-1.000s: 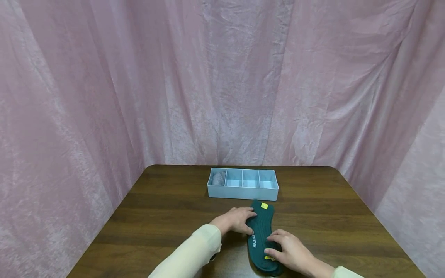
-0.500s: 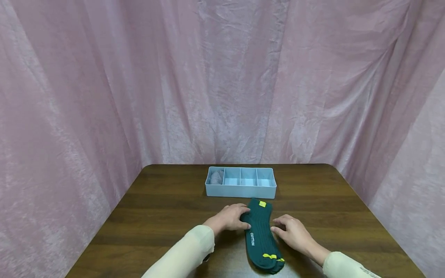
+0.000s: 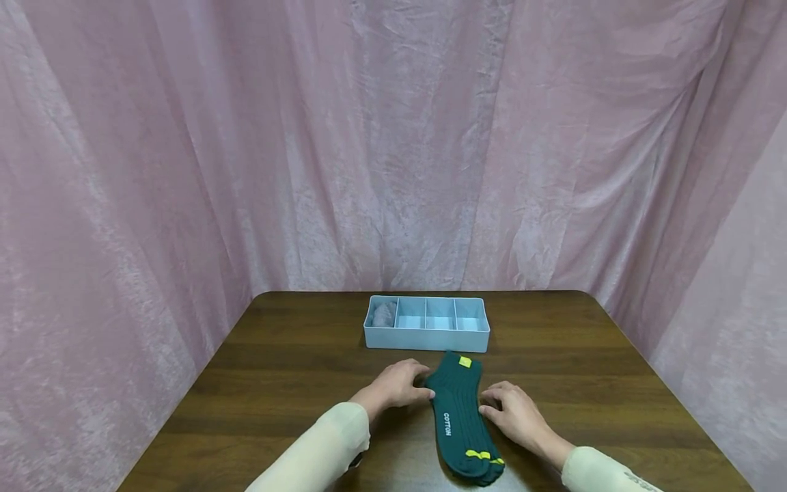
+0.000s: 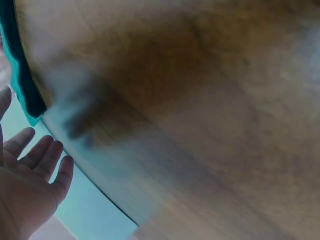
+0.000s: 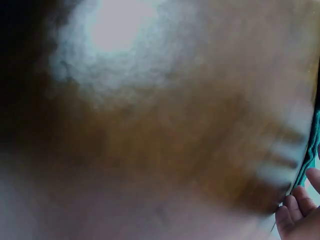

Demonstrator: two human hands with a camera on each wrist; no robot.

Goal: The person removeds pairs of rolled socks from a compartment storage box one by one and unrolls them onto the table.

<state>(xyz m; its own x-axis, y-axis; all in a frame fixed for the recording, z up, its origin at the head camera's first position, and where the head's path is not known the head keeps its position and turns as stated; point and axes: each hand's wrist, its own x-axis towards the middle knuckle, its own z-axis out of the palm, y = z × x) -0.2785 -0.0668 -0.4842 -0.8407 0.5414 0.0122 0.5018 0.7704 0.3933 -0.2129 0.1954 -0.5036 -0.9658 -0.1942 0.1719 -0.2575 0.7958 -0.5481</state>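
Note:
A pair of dark green ribbed socks (image 3: 460, 417) lies flat on the table, one over the other, with white "COTTON" lettering, yellow marks at the toes and a yellow tag at the cuff. My left hand (image 3: 396, 385) is at their left edge, fingers loosely bent and thumb tip right at the heel. On the other side my right hand (image 3: 516, 415) rests low, its thumb and fingertips close to the edge. In the left wrist view the left hand (image 4: 37, 177) shows spread fingers below the sock edge (image 4: 21, 70). Only the right hand's fingers (image 5: 306, 202) and a strip of sock (image 5: 311, 150) appear in the right wrist view.
Just beyond the cuffs stands a light blue box (image 3: 427, 339) with several compartments; a grey bundle (image 3: 384, 315) sits in the leftmost one. The brown wooden table (image 3: 295, 369) ends at a pink curtain (image 3: 393, 171) behind.
My right hand has left the toe end and moved up beside the socks' right edge. The left hand has drawn off the socks leftward, and the toes now lie fully in sight.

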